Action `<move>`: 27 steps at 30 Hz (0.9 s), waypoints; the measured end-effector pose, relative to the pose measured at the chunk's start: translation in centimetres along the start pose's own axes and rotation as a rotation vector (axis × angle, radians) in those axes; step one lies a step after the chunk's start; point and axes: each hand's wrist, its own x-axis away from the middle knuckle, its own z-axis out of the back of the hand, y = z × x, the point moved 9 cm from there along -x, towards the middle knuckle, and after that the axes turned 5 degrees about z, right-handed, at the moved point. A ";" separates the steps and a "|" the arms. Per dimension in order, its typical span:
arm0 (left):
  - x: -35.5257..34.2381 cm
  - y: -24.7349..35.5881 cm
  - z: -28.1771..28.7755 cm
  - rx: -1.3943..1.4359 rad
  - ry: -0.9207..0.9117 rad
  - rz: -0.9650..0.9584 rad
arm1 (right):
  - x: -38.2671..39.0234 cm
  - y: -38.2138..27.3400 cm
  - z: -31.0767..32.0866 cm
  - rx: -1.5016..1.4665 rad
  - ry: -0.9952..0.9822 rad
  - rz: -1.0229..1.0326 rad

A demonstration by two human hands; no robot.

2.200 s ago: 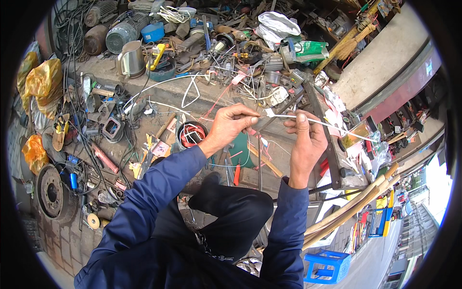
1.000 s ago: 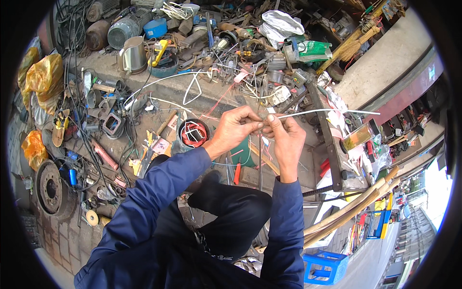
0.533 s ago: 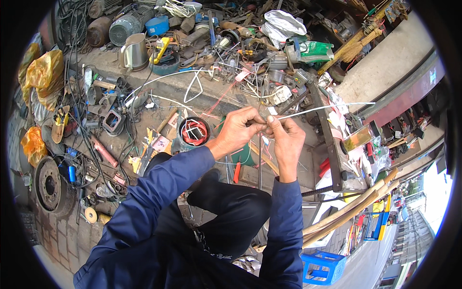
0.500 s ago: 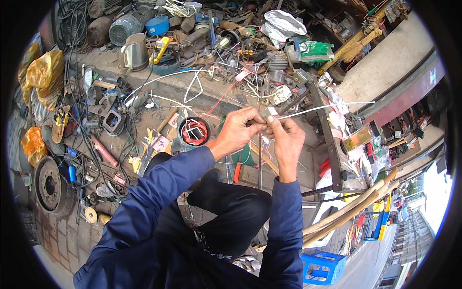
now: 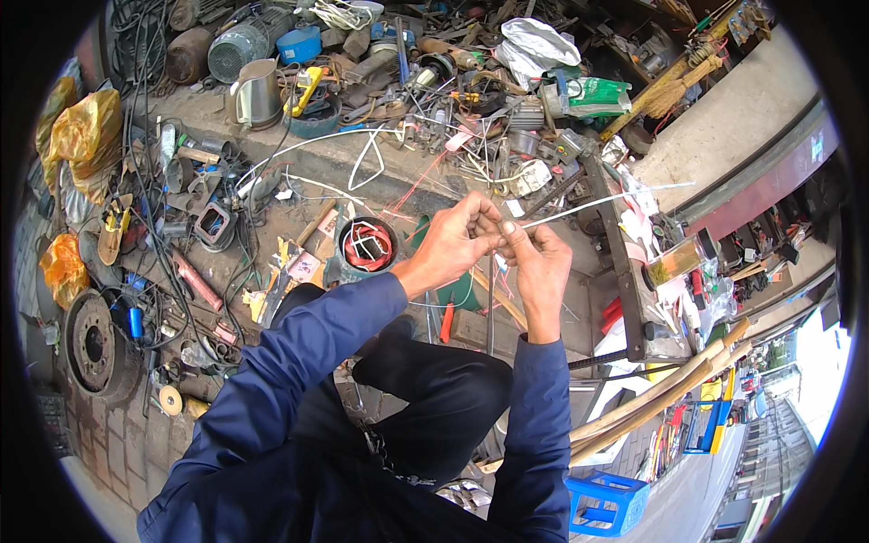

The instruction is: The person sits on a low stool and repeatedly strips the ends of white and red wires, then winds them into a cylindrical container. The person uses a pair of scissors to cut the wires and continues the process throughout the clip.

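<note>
My left hand (image 5: 454,246) and my right hand (image 5: 541,264) meet in front of my knees, fingertips pinched and nearly touching. A thin white strip or tube (image 5: 597,206) runs from the fingers of my right hand out to the right, its far end free in the air. Whether my left fingers grip the strip's near end or some other small piece is hidden by the fingers. Below and left of my left hand stands a round motor housing (image 5: 340,271) with red windings (image 5: 380,253) and white strips inside.
An orange-red handled tool (image 5: 447,322) lies near my knee. A metal pitcher (image 5: 258,98), a blue bowl (image 5: 298,45) and scrap parts crowd the ledge ahead. Left are a round metal wheel (image 5: 80,342) and cables. Right are wooden poles (image 5: 652,398) and a blue stool (image 5: 608,500).
The white strip's free end has dipped slightly and shifted a little left. My fingers have moved slightly, while both hands stay in nearly the same place.
</note>
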 end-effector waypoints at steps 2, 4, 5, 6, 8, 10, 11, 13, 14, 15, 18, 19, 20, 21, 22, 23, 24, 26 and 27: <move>-0.1 -0.6 -0.1 0.074 -0.043 0.039 | 0.1 0.5 0.0 0.048 -0.024 -0.031; 0.1 -1.6 -0.2 -0.099 -0.113 0.077 | 0.2 0.7 0.2 0.056 -0.028 -0.033; 0.3 -2.0 -0.2 -0.169 -0.152 0.079 | 0.4 0.9 0.5 0.043 -0.014 -0.029; 0.6 -2.7 -0.1 -0.249 -0.183 0.087 | 0.6 1.0 0.7 0.031 -0.003 -0.026; 1.5 -4.1 0.3 -0.408 -0.243 0.120 | 0.8 1.6 1.0 0.063 0.005 -0.051; 2.0 -4.4 0.7 -0.553 -0.246 0.049 | 1.1 2.2 1.1 0.069 0.006 -0.069; 2.2 -4.2 0.7 -0.592 -0.233 0.002 | 1.2 2.6 1.1 0.060 0.002 -0.076; 2.2 -3.7 0.6 -0.628 -0.205 -0.073 | 1.4 3.3 1.0 0.041 0.008 -0.081; 2.1 -3.3 0.5 -0.625 -0.189 -0.099 | 1.5 3.7 1.0 0.033 0.018 -0.080; 1.9 -3.0 0.2 -0.632 -0.181 -0.103 | 1.6 3.9 0.9 0.017 0.031 -0.056; 1.5 -2.6 -0.7 -0.575 -0.176 -0.075 | 2.0 5.6 -0.3 0.144 -0.050 -0.109; 1.5 -2.9 -0.8 -0.579 -0.193 -0.036 | 2.0 5.5 0.0 0.208 -0.037 -0.066; 1.6 -3.3 -0.8 -0.586 -0.210 0.004 | 2.1 5.5 0.0 0.133 -0.044 -0.045; 1.8 -3.2 -0.7 -0.555 -0.207 -0.032 | 2.2 6.0 0.2 0.086 -0.041 -0.076; 2.0 -4.3 -0.5 -0.601 -0.226 0.034 | 2.5 6.4 0.5 0.038 -0.037 -0.108; 2.4 -4.8 -0.2 -0.608 -0.231 0.024 | 2.6 6.7 0.9 0.038 -0.031 -0.126; 2.9 -5.7 0.2 -0.608 -0.243 0.047 | 2.8 7.1 1.3 0.040 -0.026 -0.142; 4.2 -7.6 0.9 -0.718 -0.325 0.077 | 3.3 7.8 1.5 0.051 -0.037 -0.151; 4.7 -8.4 1.3 -0.745 -0.337 0.096 | 3.6 8.2 1.3 0.061 -0.050 -0.143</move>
